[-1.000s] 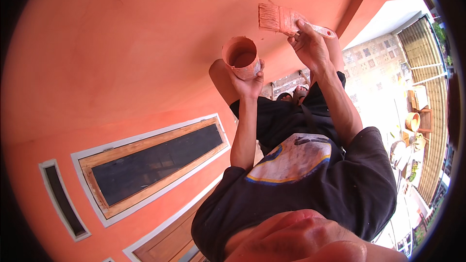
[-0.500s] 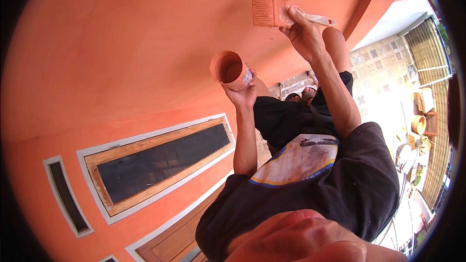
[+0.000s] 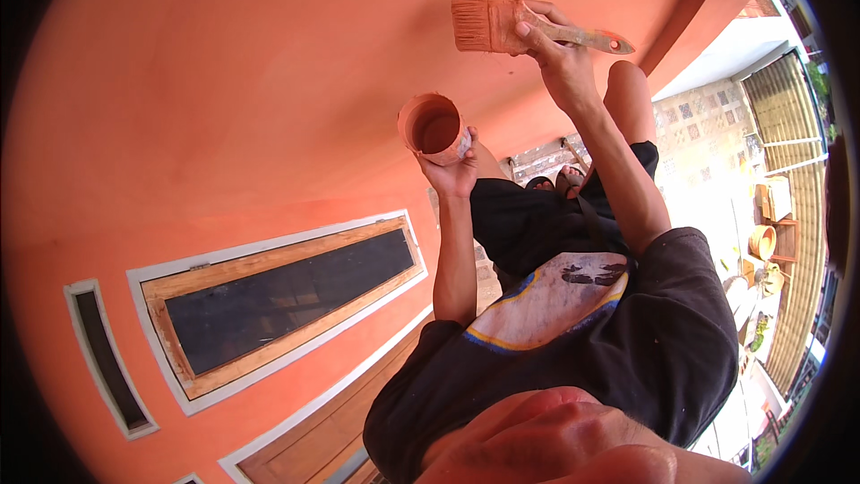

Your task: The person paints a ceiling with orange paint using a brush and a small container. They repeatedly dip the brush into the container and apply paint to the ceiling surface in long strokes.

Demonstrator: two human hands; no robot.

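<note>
In my right hand (image 3: 560,58) is a wide paintbrush (image 3: 493,27), its bristles coated in orange paint and pointing left. My fingers wrap round the brush where the handle meets the head, and the handle end sticks out to the right. The bristles are close to the orange wall (image 3: 269,81); whether they touch it I cannot tell. Lower and to the left, my left hand (image 3: 452,175) grips a paint-smeared cup (image 3: 432,125) from below and the side. The cup's mouth faces up toward me, and its inside looks dark orange.
A wood-framed window (image 3: 287,296) with white trim is at the lower left, beside a narrow slot window (image 3: 109,363). Below it lies a wooden door (image 3: 340,403). At the right are a tiled floor (image 3: 703,125), a bamboo screen (image 3: 784,94) and an orange pot (image 3: 762,242).
The brush has turned slightly and shifted a little left, with my right fingers resettled on it. The cup has moved slightly right relative to the view, which has also shifted a little.
</note>
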